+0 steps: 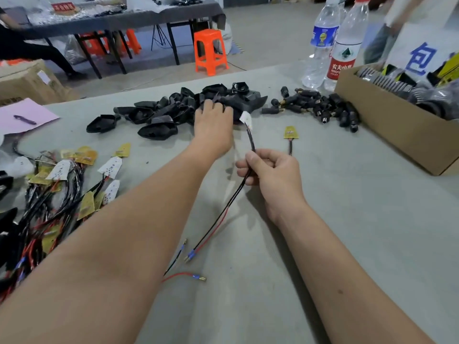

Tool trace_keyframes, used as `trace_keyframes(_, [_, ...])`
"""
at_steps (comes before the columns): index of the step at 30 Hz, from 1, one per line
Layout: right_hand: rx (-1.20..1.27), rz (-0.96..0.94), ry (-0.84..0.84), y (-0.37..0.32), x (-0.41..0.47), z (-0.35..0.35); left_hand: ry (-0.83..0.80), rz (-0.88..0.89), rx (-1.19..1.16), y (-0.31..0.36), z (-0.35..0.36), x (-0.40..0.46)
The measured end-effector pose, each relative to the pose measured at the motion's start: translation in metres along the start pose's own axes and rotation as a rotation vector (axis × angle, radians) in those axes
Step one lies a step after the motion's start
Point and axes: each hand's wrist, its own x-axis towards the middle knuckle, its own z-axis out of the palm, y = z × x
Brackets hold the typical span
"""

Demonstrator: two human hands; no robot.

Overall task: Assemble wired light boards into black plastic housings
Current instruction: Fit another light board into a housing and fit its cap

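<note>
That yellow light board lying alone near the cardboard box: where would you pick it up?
I'd pinch the yellow light board by its two slanted side edges, coming from above with the fingers. It lies flat on the table with bare surface around it. Its black lead trails toward the person, so the near end is less handy.

Two water bottles (335,43) stand beside a cardboard box (387,125). A pen (24,119) lies on pink paper (37,112). An orange stool (211,52) stands beyond.

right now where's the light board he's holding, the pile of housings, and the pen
light board (246,118), head view, white face
pile of housings (159,115), head view, middle shell
pen (24,119), head view, barrel
</note>
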Motion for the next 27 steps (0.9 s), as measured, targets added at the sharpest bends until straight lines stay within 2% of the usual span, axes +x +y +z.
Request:
trace_keyframes(4, [0.005,0.001,0.008,-0.004,-0.001,0.003,-0.01,0.026,-0.01,-0.006,-0.001,0.007])
trace_keyframes(8, [0.04,0.084,0.008,-0.005,-0.001,0.001,-0.207,0.179,-0.013,-0.01,-0.003,0.017])
trace_keyframes(11, [0.109,0.147,-0.016,-0.006,0.001,-0.004,-0.151,0.224,-0.02,-0.007,-0.008,0.015])
trace_keyframes(14, [0.146,0.147,-0.059,-0.007,0.001,-0.006,-0.082,0.235,-0.13,-0.002,-0.017,0.007])
trace_keyframes(17, [0.169,0.099,-0.102,-0.009,-0.001,-0.003,-0.101,0.187,-0.296,0.002,-0.024,-0.008])
trace_keyframes(21, [0.056,0.066,-0.108,-0.009,-0.001,0.0,-0.135,0.061,-0.54,-0.003,-0.029,-0.043])
trace_keyframes(24, [0.049,0.112,-0.099,-0.009,0.001,-0.004,-0.202,-0.07,-0.597,-0.017,-0.027,-0.077])
trace_keyframes(27, [0.08,0.151,-0.176,-0.009,-0.001,-0.008,-0.145,-0.257,-0.626,-0.032,-0.029,-0.114])
